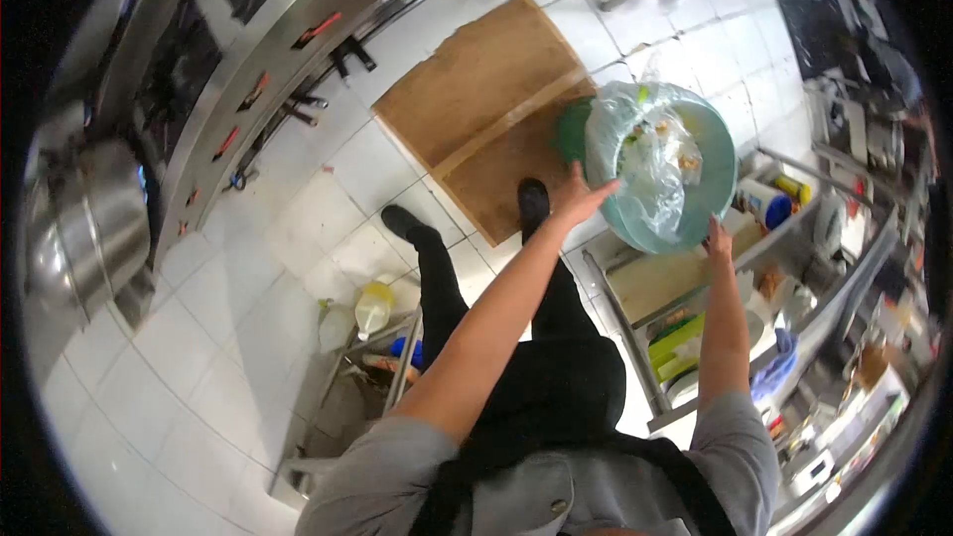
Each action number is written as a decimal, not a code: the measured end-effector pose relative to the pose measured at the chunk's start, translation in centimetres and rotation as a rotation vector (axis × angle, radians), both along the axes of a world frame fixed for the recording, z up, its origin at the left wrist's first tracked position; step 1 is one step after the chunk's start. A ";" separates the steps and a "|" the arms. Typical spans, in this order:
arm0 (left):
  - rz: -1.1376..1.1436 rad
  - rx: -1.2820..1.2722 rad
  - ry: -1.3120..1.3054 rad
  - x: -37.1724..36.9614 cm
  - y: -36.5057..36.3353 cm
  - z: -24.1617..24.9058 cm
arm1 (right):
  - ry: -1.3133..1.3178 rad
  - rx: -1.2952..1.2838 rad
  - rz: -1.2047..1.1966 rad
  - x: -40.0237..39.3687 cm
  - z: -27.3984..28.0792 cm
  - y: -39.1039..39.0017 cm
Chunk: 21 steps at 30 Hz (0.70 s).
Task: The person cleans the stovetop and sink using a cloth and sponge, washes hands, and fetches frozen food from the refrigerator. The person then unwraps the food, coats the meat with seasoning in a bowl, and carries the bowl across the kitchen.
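A round pale green bin [625, 216] lined with a clear plastic bag [650, 184] stands at the right of centre, with food scraps showing inside the bag. My left hand [581, 199] is at its near left side, fingers spread against the rim. On the bin's near right edge is my right hand [719, 240], its fingers mostly hidden by the rim, so its grip is unclear. A darker green object [573, 131] shows behind the bin's left side.
Brown cardboard [476, 89] lies on the white tiled floor near my feet. A metal shelf [625, 328] with containers runs along the right. At the left are a stove front [238, 89] with red-marked knobs and a large steel pot [89, 223]. A yellow-capped jug [373, 310] stands lower left.
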<state>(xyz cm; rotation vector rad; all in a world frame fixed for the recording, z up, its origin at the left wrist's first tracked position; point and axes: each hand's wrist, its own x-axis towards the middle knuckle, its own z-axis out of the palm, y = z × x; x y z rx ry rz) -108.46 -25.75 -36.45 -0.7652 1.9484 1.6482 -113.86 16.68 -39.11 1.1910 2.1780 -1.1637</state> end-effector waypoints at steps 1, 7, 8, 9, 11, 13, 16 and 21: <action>0.006 -0.044 -0.042 -2.0 0.3 2.3 | 0.002 0.069 0.474 0.0 -7.4 7.8; 0.029 -0.171 -0.203 -3.4 3.2 1.8 | -0.359 -0.005 0.261 -1.9 -7.7 6.4; 0.108 -0.111 -0.251 -3.4 4.0 0.9 | -0.330 -0.104 0.090 -1.8 -4.4 3.4; 0.116 -0.123 -0.268 -3.5 4.4 0.7 | -0.340 -0.108 0.115 -1.9 -2.5 2.2; 0.137 -0.141 -0.283 -3.3 4.4 0.4 | -0.289 -0.135 0.183 -1.8 -0.1 0.5; 0.124 -0.133 -0.227 -2.8 3.9 -0.2 | -0.230 -0.111 0.164 -0.8 -0.1 -0.6; 0.082 -0.043 -0.165 -1.2 1.4 -0.3 | -0.145 -0.050 0.123 0.1 0.6 -2.1; 0.222 -0.099 -0.242 3.5 -4.6 -1.8 | -0.038 0.059 0.357 0.6 1.9 -8.3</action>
